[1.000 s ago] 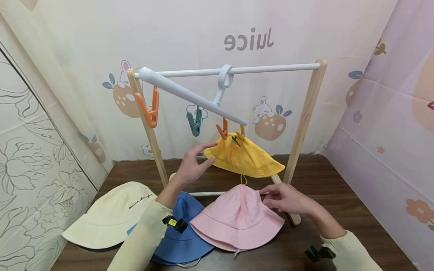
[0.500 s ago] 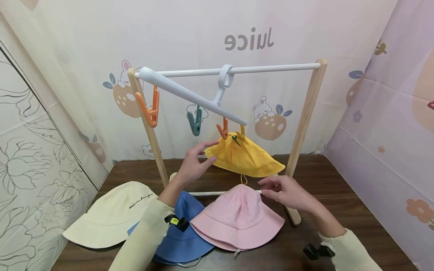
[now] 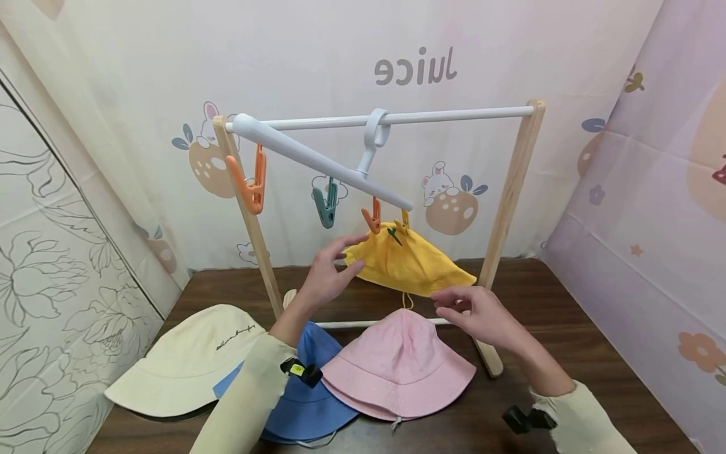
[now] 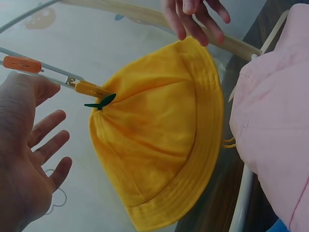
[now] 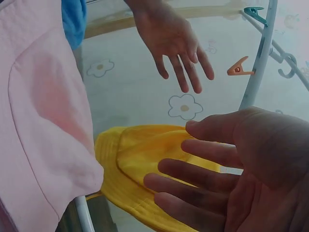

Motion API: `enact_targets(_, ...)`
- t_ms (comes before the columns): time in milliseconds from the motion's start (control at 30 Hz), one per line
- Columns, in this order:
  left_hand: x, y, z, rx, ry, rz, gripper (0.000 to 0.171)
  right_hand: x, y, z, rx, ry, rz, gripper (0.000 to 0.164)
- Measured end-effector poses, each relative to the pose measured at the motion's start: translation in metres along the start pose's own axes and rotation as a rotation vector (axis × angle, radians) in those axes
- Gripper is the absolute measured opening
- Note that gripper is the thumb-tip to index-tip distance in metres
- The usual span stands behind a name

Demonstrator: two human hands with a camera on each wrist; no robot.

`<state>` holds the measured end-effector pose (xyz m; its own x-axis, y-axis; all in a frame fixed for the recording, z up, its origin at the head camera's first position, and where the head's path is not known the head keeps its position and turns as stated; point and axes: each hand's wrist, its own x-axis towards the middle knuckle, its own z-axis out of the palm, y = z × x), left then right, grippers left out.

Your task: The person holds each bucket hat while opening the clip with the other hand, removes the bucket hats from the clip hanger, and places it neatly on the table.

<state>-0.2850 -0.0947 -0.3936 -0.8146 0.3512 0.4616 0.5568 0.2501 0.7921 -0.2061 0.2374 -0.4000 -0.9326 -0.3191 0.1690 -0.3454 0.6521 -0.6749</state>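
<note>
A yellow bucket hat (image 3: 405, 261) with a green sprout on its crown hangs from a yellow clip (image 3: 402, 222) at the low end of a tilted pale-blue hanger (image 3: 317, 161). My left hand (image 3: 329, 272) is just left of it, fingers spread and holding nothing; in the left wrist view a gap shows between hand and hat. My right hand (image 3: 476, 315) hovers by the hat's lower right brim, fingers loosely bent with nothing in them; whether a fingertip touches the brim I cannot tell. Below, a pink bucket hat (image 3: 399, 369) lies on the table.
A blue hat (image 3: 312, 403) lies partly beneath the pink one, with a cream hat (image 3: 187, 362) to its left. Orange clips (image 3: 249, 183) and a teal clip (image 3: 326, 205) hang from the hanger. The hanger hooks over a wooden rack's white rod (image 3: 454, 116).
My right hand has risen from beside the pink hat's crown toward the yellow hat's brim. The left hand has shifted slightly right. The hats and hanger look unmoved.
</note>
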Motion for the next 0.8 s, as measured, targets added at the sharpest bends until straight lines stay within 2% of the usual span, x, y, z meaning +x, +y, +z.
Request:
enact_targets(267, 0.002, 0.003, 0.004, -0.017, 0.007, 0.002, 0.049, 0.000, -0.007, 0.001, 0.002, 0.105, -0.023, 0.020)
enact_targets(500, 0.003, 0.003, 0.007, -0.037, 0.001, -0.005, 0.048, -0.001, -0.012, 0.000, 0.034, 0.135, 0.012, 0.023)
enact_targets(800, 0.005, 0.001, 0.011, -0.050, 0.003, 0.003, 0.047, 0.000, -0.017, 0.000, 0.066, 0.182, -0.011, 0.029)
